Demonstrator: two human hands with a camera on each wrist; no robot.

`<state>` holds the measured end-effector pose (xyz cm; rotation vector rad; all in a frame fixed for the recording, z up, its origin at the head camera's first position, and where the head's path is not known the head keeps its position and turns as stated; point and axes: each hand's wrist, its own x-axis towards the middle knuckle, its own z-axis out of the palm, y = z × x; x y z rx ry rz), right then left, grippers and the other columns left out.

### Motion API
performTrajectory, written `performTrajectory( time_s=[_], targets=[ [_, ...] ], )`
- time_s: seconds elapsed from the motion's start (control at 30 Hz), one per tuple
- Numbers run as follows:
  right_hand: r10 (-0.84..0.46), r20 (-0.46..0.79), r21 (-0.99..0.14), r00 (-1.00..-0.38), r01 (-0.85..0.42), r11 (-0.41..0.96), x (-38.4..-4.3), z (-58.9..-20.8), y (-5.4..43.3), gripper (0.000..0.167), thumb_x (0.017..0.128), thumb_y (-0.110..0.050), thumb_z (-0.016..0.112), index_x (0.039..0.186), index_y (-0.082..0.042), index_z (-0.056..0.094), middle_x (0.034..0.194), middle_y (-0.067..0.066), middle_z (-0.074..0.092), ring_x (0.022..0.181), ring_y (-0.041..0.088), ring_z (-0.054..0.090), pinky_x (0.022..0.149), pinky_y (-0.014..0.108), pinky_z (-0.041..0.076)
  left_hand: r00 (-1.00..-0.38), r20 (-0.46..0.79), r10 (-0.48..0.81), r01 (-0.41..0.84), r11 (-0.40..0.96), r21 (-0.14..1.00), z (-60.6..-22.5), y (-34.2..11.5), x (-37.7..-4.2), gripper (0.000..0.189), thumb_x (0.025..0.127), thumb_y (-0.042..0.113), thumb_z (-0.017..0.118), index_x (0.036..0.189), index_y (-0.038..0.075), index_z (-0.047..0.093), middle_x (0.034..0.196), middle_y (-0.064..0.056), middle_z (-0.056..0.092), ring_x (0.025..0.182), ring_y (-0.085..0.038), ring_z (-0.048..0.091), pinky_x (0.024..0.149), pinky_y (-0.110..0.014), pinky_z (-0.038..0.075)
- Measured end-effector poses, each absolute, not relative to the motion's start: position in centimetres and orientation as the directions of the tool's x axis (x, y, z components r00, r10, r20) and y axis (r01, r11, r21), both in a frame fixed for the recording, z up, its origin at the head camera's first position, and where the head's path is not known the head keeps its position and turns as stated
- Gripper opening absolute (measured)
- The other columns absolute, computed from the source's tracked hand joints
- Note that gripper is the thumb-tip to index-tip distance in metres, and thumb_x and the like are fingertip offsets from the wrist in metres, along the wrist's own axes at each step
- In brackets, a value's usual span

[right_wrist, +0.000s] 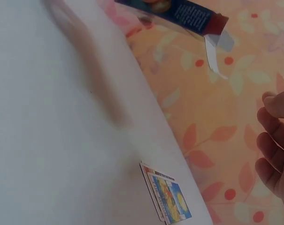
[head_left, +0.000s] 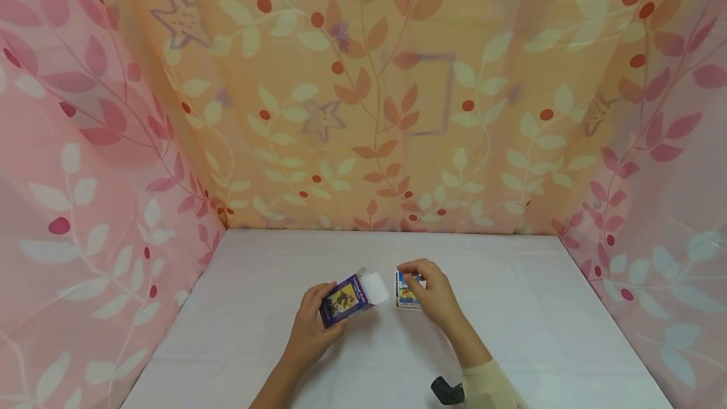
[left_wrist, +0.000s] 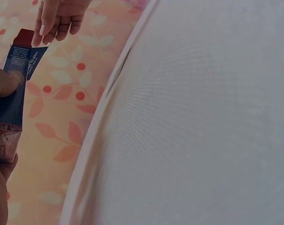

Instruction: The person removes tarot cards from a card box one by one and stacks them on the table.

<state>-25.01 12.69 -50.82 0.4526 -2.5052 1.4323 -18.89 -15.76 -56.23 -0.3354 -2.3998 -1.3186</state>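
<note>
My left hand holds a dark blue and purple card box with a yellow picture on its front. The box is tilted, and its white end flap stands open toward the right. In the left wrist view, my thumb presses on the box's side. A small stack of picture cards lies on the table to the right of the box. Above it hovers my right hand, its fingers loosely bent. In the right wrist view, that hand is apart from the cards and holds nothing. The inside of the box is hidden.
A white cloth covers the table. Leaf-patterned curtains enclose it at the back and both sides. Beside the right sleeve is a black object near the table's front.
</note>
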Motion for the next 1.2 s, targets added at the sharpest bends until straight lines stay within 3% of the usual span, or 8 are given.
performTrajectory(
  time_s=[0.3,0.6,0.93,1.2],
  targets=[
    [-0.161,0.381,-0.782,-0.910,-0.410,0.469,-23.7,-50.9,11.9,0.018,0.096,-0.013,0.071,0.108,-0.025,0.074,0.107,-0.013,0.068,0.101,0.011,0.059,0.090,0.036,0.053,-0.897,0.441,0.038,0.390,0.538,0.747,-56.3,-15.8,-18.9,0.088,0.073,0.010,0.092,0.148,0.031,0.049,0.142,0.006,0.051,0.127,-0.014,0.051,0.106,-0.036,0.051],
    [-0.170,0.416,-0.785,-0.893,-0.447,0.428,-22.9,-50.4,11.2,0.017,0.096,-0.011,0.072,0.108,-0.023,0.075,0.104,-0.012,0.068,0.099,0.011,0.060,0.089,0.045,0.055,-0.899,0.436,0.034,0.388,0.522,0.760,-56.0,-15.7,-18.9,0.089,0.072,0.008,0.093,0.146,0.035,0.050,0.141,0.008,0.051,0.128,-0.010,0.050,0.107,-0.040,0.051],
    [-0.171,0.361,-0.823,-0.917,-0.399,0.404,-22.5,-50.8,10.3,0.018,0.095,-0.012,0.074,0.105,-0.027,0.075,0.104,-0.010,0.068,0.097,0.012,0.060,0.083,0.025,0.055,-0.890,0.453,0.055,0.410,0.532,0.741,-56.1,-15.8,-18.9,0.085,0.072,0.009,0.093,0.145,0.028,0.053,0.140,0.008,0.052,0.128,-0.011,0.051,0.106,-0.041,0.052],
    [-0.201,0.350,-0.814,-0.915,-0.403,0.418,-22.3,-51.0,9.8,0.015,0.097,-0.016,0.072,0.106,-0.027,0.075,0.101,-0.015,0.066,0.097,0.009,0.059,0.087,0.037,0.055,-0.889,0.455,0.061,0.414,0.533,0.738,-55.9,-15.7,-18.8,0.087,0.072,0.009,0.094,0.145,0.033,0.052,0.139,0.009,0.052,0.128,-0.010,0.050,0.107,-0.041,0.051]
  ],
)
